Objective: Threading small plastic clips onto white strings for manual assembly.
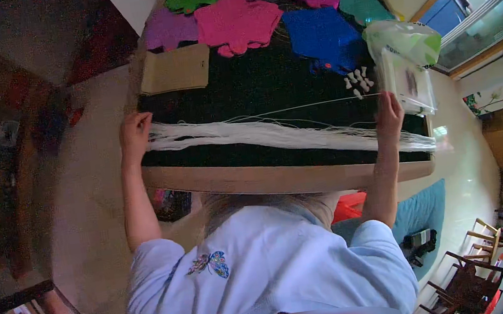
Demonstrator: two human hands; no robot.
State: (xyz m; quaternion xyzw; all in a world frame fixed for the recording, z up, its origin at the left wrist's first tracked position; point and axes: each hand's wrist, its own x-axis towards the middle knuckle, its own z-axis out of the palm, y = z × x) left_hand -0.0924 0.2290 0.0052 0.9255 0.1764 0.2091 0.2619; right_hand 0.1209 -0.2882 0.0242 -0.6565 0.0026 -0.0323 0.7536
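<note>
A long bundle of white strings (274, 135) lies across the dark tabletop, from left edge to right. My left hand (134, 137) is at the bundle's left end, with fingers pinched together on string. Over the bundle's right part, my right hand (390, 114) pinches a single white string (321, 103), which runs nearly straight leftward above the rest. A few stray strands curve loosely beside the bundle. Several small white bobbin-shaped pieces (358, 82) lie on the table just beyond and left of my right hand.
Colourful folded cloth pieces, including a pink one (239, 22) and a blue one (323, 36), cover the far side. A tan cardboard piece (175, 70) lies far left. At the right stand a white-green plastic bag (403, 42) and a clear packet (410, 85). The wooden table edge (254, 177) runs before me.
</note>
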